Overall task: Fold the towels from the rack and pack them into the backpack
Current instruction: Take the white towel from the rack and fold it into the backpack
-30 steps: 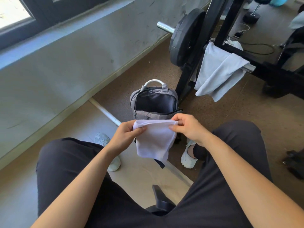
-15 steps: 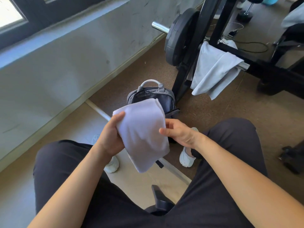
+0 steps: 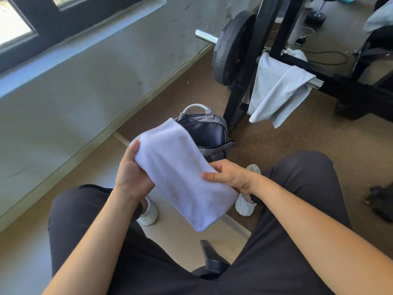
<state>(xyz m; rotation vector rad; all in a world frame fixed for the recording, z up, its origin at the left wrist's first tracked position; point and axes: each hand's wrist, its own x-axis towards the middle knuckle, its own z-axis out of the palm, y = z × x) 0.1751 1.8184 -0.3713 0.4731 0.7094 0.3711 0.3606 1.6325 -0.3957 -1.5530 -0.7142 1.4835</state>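
Gripping the folded white towel (image 3: 180,173) at its upper left end, the left hand (image 3: 131,175) lays its thumb on top with the fingers hidden beneath. The towel slants above the lap and covers the near left part of the open backpack (image 3: 209,133), which stands on the floor (image 3: 319,145). The right hand (image 3: 231,175) pinches the towel's right edge. Further right, beside a plate (image 3: 230,47), a grey towel (image 3: 276,90) hangs on the rack (image 3: 302,62).

There were two towels, a white towel (image 3: 180,173) and a grey towel (image 3: 276,90), one backpack (image 3: 204,133), one weight plate (image 3: 231,47), two shoes, a left shoe (image 3: 148,213) and a right shoe (image 3: 244,206), and two hands, a left hand (image 3: 131,177) and a right hand (image 3: 231,175).
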